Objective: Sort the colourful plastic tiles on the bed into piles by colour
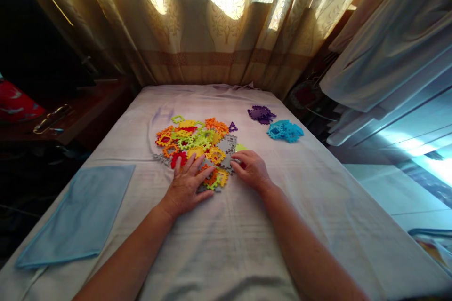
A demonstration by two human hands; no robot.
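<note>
A mixed pile of flat, toothed plastic building pieces (201, 139) in orange, yellow, lime, red and grey lies on the sheet-covered surface. My left hand (185, 186) rests on the near side of this pile, fingers spread over red, yellow and orange pieces. At the pile's right edge, my right hand (251, 169) has its fingers curled together beside the grey pieces (229, 146). What sits between those fingertips, if anything, is hidden. A lime piece (241, 147) shows just behind the right fingers. One small purple piece (233, 126) lies off the pile's far right side.
Purple pieces (261, 114) form a separate heap at the back right, with a blue heap (285, 130) beside it. To the left lies a light blue cloth pouch (79, 211). Curtains (212, 42) hang behind the far edge; dark furniture (70, 108) stands at left.
</note>
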